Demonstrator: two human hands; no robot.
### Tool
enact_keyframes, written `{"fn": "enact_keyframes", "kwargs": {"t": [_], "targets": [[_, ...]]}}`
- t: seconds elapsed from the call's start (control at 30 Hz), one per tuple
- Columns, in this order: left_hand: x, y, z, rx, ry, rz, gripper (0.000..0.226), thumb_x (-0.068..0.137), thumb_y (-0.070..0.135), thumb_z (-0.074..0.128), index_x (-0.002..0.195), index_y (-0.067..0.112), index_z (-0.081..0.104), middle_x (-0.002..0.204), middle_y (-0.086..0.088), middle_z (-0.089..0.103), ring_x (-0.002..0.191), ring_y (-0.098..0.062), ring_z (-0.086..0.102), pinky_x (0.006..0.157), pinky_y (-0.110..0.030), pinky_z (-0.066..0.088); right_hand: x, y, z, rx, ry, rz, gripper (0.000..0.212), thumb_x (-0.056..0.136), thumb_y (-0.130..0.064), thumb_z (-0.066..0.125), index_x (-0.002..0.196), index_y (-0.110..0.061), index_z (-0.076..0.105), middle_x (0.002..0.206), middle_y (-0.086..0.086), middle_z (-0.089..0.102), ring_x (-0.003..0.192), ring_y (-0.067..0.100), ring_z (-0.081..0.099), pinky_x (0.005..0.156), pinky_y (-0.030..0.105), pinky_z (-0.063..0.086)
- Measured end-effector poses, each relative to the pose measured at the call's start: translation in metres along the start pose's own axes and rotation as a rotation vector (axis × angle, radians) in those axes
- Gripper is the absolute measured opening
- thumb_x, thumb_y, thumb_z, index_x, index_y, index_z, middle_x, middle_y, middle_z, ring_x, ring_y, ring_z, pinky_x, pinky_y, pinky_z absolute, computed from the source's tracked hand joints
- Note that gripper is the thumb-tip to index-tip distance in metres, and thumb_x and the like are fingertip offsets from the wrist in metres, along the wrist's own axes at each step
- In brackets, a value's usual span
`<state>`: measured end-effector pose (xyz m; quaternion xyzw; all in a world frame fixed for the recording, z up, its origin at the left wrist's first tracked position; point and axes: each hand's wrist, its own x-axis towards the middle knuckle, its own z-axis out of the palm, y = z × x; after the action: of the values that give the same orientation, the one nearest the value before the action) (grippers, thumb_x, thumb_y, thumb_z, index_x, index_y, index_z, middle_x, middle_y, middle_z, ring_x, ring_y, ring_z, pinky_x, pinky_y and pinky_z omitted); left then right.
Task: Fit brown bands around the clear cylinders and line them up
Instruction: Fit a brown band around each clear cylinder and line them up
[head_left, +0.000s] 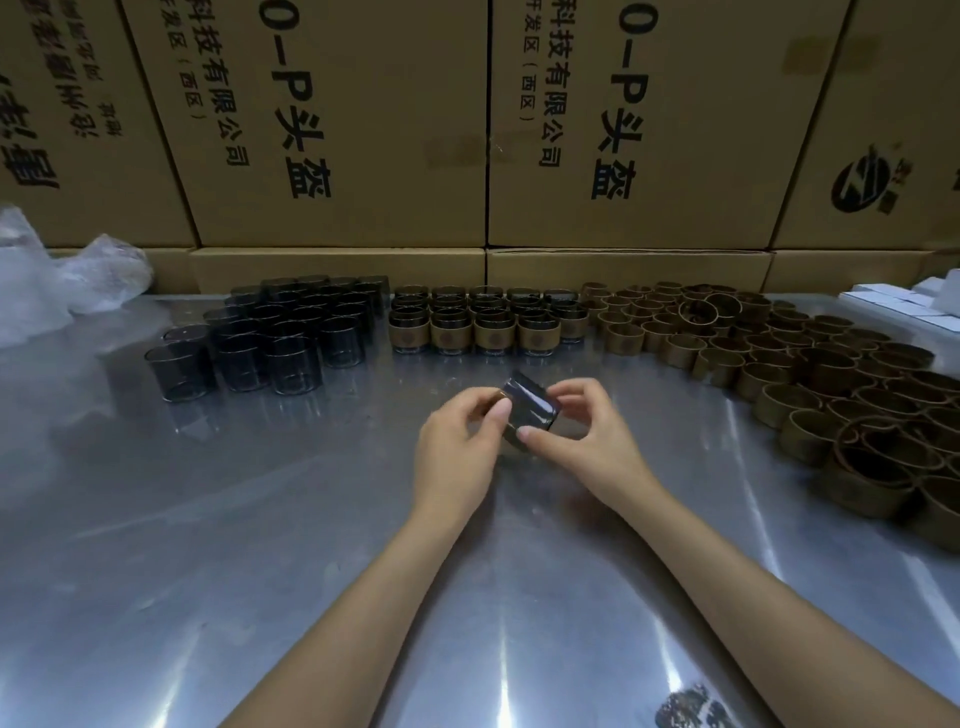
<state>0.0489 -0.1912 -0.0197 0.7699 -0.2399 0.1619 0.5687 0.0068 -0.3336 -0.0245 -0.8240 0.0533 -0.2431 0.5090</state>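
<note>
A clear cylinder (531, 406) is tilted above the middle of the steel table, held between both hands. My left hand (460, 447) pinches its left side, and my right hand (587, 436) pinches its right side with thumb and fingers. A sliver of brown band shows at the cylinder's left edge, mostly hidden by my fingers. Bare clear cylinders (275, 332) stand grouped at the back left. Banded cylinders (488, 322) stand in neat rows at the back centre. Loose brown bands (779, 364) spread across the right side.
Large cardboard boxes (343, 130) wall off the back of the table. Crumpled clear plastic (62, 275) lies at the far left. White small boxes (904, 306) sit at the far right. The steel table (260, 519) is bare in front of my arms.
</note>
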Motion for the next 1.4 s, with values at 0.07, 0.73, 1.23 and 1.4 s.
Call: {"fn": "enact_keyframes", "kwargs": {"t": [0.07,0.73,1.23,1.4], "targets": [[0.0,0.0,-0.003,-0.211,-0.08,-0.101,0.012,0.093,0.017,0.058,0.095,0.014,0.07,0.09,0.003,0.072,0.088,-0.013,0.067,0.082,-0.026,0.049,-0.003,-0.002,-0.001,0.076,0.094,-0.061,0.043,0.074,-0.02,0.08,0.109,-0.025,0.056,0.114,-0.002,0.058,0.105,0.004,0.055,0.081,0.005,0.04],[0.002,-0.007,-0.003,0.075,-0.389,-0.043,0.041,0.089,0.015,0.065,0.129,0.019,0.056,0.122,0.007,0.062,0.12,-0.008,0.054,0.103,-0.028,0.042,-0.001,0.006,-0.004,-0.041,-0.023,-0.045,0.073,0.078,-0.029,0.075,0.14,-0.026,0.036,0.129,-0.011,0.05,0.121,0.006,0.047,0.101,0.025,0.04],[0.003,-0.001,-0.009,0.044,-0.389,-0.142,0.028,0.094,0.009,0.056,0.121,0.015,0.062,0.119,0.001,0.065,0.113,-0.015,0.058,0.1,-0.026,0.042,0.008,0.023,-0.087,-0.959,0.347,0.503,0.054,0.093,-0.037,0.052,0.137,-0.006,0.046,0.157,0.023,0.01,0.144,0.042,0.006,0.117,0.048,0.011],[0.003,0.001,-0.008,0.063,-0.381,-0.13,0.029,0.094,0.008,0.056,0.121,0.014,0.063,0.117,0.002,0.065,0.11,-0.012,0.059,0.093,-0.018,0.04,0.009,0.023,-0.09,-0.972,0.268,0.639,0.057,0.093,-0.039,0.05,0.139,-0.005,0.043,0.157,0.026,0.003,0.145,0.041,0.006,0.117,0.048,0.003]]}}
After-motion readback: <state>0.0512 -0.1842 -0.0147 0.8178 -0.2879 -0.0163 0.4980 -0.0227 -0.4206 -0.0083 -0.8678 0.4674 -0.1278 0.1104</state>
